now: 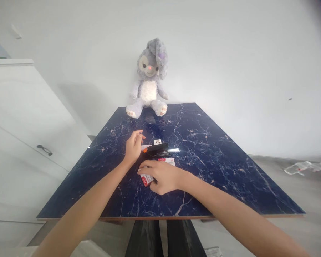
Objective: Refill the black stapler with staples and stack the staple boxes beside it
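My right hand [163,175] is closed around a small red-and-white box [146,179] low on the blue marbled table [211,171]. Part of that box is hidden under the fingers. Another red-and-white box [169,161] lies just beyond the same hand. Farther in, a black stapler with an orange end [160,147] rests on the table, its metal rail [173,150] sticking out to the right. To the stapler's left is my left hand [134,145], fingers loosely bent and apart, with nothing seen in it. A small white card with dark marks [157,142] lies behind the stapler.
A grey-purple plush toy [149,82] sits at the table's far edge against the white wall. On the left stands a white cabinet [24,142] with a dark handle. Clear plastic packaging [301,167] lies on the floor at the right.
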The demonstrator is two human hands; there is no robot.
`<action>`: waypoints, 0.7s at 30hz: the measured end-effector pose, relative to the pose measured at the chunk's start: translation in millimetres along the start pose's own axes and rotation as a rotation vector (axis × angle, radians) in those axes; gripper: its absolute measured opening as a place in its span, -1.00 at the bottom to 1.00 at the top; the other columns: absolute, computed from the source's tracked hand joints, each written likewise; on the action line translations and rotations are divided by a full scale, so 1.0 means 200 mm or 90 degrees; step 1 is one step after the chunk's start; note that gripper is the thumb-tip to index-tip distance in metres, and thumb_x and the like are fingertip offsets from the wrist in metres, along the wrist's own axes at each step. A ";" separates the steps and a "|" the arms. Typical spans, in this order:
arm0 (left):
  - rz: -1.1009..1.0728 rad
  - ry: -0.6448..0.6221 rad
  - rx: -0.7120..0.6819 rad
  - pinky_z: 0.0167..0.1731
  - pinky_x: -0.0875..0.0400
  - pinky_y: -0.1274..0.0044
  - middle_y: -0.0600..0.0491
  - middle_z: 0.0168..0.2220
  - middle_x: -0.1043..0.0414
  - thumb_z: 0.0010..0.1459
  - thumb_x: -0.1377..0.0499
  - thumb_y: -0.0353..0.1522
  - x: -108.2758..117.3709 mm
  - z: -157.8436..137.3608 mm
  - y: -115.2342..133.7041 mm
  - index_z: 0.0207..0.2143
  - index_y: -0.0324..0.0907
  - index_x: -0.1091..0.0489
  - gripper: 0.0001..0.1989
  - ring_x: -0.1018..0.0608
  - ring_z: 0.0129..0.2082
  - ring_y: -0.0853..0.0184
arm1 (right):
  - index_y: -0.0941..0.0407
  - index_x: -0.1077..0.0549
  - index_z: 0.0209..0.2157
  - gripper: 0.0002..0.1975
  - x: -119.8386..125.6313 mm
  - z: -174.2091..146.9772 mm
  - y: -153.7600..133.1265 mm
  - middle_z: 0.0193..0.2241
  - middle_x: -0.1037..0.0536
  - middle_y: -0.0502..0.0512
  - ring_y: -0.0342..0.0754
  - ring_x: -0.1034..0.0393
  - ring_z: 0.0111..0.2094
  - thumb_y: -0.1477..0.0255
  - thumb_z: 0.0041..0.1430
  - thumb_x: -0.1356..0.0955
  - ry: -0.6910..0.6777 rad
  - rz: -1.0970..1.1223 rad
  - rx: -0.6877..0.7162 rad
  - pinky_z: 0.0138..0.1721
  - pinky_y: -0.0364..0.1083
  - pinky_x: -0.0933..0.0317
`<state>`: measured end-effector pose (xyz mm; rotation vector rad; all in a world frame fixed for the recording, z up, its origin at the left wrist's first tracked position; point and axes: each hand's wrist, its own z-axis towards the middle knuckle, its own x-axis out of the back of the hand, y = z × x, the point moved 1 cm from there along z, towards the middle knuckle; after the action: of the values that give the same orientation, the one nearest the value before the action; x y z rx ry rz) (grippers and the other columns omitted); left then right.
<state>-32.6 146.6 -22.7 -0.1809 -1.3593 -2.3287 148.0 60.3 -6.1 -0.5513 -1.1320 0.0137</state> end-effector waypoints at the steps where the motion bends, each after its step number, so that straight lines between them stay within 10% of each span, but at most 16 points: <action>1: -0.002 -0.002 0.000 -0.25 -0.42 0.46 0.02 -0.28 -0.52 0.36 0.01 -0.15 0.00 0.00 0.00 0.02 -0.14 -0.41 -0.63 -0.51 -0.37 0.35 | 0.16 -0.43 0.15 -0.45 0.00 0.00 0.01 0.06 -0.44 0.23 0.05 -0.45 -0.11 0.45 0.07 -0.38 0.000 -0.020 -0.007 -0.09 -0.01 -0.34; 6: 0.000 -0.006 -0.001 -0.24 -0.42 0.46 0.02 -0.28 -0.52 0.36 0.02 -0.14 0.00 0.00 0.00 0.02 -0.13 -0.41 -0.63 -0.50 -0.36 0.34 | 0.18 -0.49 0.07 -0.28 0.04 -0.01 0.01 -0.21 -0.48 0.18 0.04 -0.38 -0.27 -0.05 0.03 -0.43 -0.029 -0.118 0.018 -0.18 0.01 -0.25; 21: 0.017 0.004 -0.024 -0.30 -0.41 0.49 0.02 -0.30 -0.52 0.35 0.01 -0.17 0.01 0.00 0.02 -0.03 -0.15 -0.44 -0.65 -0.51 -0.37 0.34 | 0.15 -0.52 -0.18 -0.52 0.07 -0.01 0.08 -0.36 -0.47 0.06 -0.08 -0.36 -0.37 0.00 0.15 -0.41 0.024 -0.086 -0.013 -0.32 -0.12 -0.16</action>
<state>-31.9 144.1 -19.3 -0.2008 -1.3026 -2.3323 160.2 78.2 -1.0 -0.4912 -1.1317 -0.1243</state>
